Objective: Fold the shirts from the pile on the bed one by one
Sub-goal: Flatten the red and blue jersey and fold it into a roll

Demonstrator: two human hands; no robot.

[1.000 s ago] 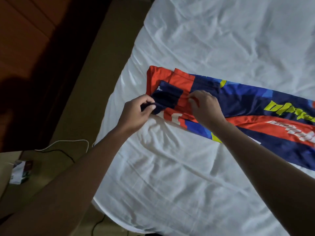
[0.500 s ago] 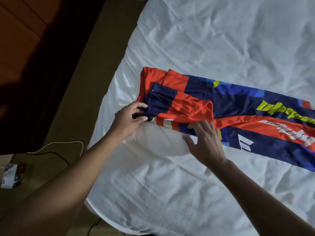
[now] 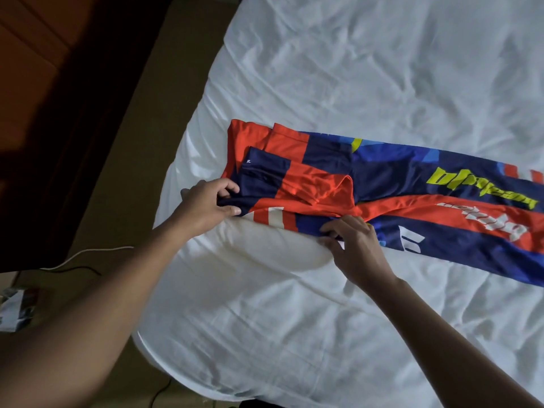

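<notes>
Bordering a tan floor [image 3: 141, 142], the creased white bed [image 3: 353, 69] bears the shirt [image 3: 412, 178], pinched by left hand [image 3: 203, 207] and right hand [image 3: 359, 251]

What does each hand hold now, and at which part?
The left hand pinches the shirt by the navy flap at its left end. The right hand pinches the same shirt at its near edge, further right.

The bed [image 3: 182, 357], covered by a wrinkled white sheet [image 3: 353, 69], carries a partly folded red, navy and blue shirt [image 3: 397, 178] that lies near the edge beside the floor [image 3: 123, 172]. On that tan floor lie a white cable [image 3: 88, 252], a black cable [image 3: 79, 268] and a small packet [image 3: 14, 310].
</notes>
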